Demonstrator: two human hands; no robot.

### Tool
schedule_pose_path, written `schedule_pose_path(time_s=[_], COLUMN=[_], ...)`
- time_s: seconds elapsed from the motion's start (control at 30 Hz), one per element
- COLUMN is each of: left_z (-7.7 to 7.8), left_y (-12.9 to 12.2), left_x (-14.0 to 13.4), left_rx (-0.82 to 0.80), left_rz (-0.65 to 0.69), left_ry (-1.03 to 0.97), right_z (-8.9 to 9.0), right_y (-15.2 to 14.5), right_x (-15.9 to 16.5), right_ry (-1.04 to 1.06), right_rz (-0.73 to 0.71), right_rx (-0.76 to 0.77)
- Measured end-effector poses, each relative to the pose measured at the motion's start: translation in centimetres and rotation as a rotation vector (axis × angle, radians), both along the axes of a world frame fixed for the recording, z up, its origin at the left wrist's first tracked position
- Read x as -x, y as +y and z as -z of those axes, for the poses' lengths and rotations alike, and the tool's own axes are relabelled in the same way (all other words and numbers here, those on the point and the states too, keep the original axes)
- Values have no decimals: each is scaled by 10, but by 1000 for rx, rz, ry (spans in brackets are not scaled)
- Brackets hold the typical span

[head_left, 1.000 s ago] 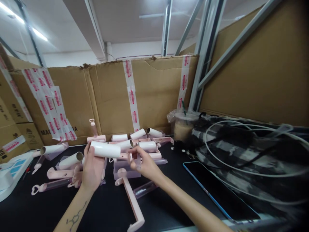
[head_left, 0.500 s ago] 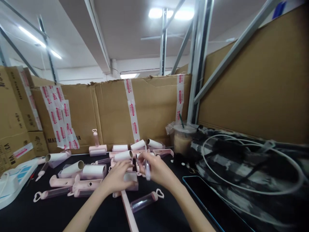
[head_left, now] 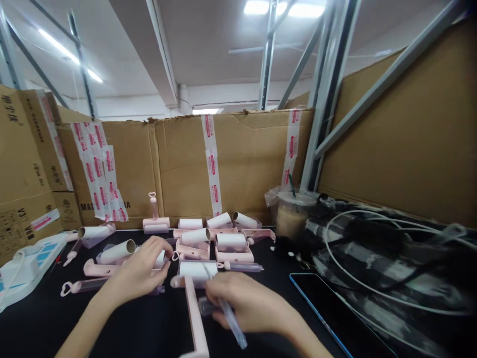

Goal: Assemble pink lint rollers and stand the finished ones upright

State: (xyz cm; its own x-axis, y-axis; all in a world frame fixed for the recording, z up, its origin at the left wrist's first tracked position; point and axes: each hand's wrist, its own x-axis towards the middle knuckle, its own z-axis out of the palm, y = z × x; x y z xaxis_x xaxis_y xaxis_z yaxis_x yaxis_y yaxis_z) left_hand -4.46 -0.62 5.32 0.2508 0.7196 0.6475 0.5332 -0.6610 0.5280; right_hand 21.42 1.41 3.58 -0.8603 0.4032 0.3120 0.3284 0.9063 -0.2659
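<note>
My left hand (head_left: 147,266) is over the pink pieces at the left, its thumb and forefinger curved but apart. A white roll (head_left: 160,259) shows partly behind those fingers. My right hand (head_left: 248,301) is closed around a slim clear plastic tube (head_left: 234,325), which slants down towards me. Beside its fingertips is the end of a wider clear cylinder (head_left: 204,306), mostly covered by the hand; whether it is gripped too I cannot tell. Between my hands lies a long pink handle bar (head_left: 196,313), with a white roll (head_left: 197,269) just behind it.
Several white rolls (head_left: 194,235) and pink holders (head_left: 234,255) spread across the black table. A phone (head_left: 335,313), a drink cup (head_left: 294,214) and a coiled white cable (head_left: 328,233) are at the right. A white power strip (head_left: 40,256) lies left; cardboard (head_left: 182,169) walls the back.
My left hand has moved left, away from the middle rolls. My right hand has come down and nearer to me with the clear tube, over the wider cylinder. The view has shifted slightly.
</note>
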Motion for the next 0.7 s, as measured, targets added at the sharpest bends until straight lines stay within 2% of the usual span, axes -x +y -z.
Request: schedule_pose_path(time_s=[0.13, 0.23, 0.33, 0.47, 0.53, 0.63, 0.7], left_z=[-13, -5, 13, 37, 45, 50, 52], left_y=[-9, -8, 1, 14, 17, 18, 18], left_x=[-2, -24, -51, -70, -71, -67, -64], left_rx=[60, 178, 250, 361, 412, 443, 389], left_rz=[35, 81, 115, 291, 334, 294, 240], left_ry=[-199, -121, -195, -401, -476, -593, -694], right_z=[-13, -3, 14, 28, 26, 14, 3], right_y=[1, 6, 13, 18, 18, 17, 19], right_x=[0, 10, 20, 28, 27, 19, 11], right_ry=[553, 795, 824, 764, 703, 560, 560], right_rz=[62, 64, 58, 92, 69, 52, 146], right_rx=[200, 283, 352, 437, 464, 418, 315])
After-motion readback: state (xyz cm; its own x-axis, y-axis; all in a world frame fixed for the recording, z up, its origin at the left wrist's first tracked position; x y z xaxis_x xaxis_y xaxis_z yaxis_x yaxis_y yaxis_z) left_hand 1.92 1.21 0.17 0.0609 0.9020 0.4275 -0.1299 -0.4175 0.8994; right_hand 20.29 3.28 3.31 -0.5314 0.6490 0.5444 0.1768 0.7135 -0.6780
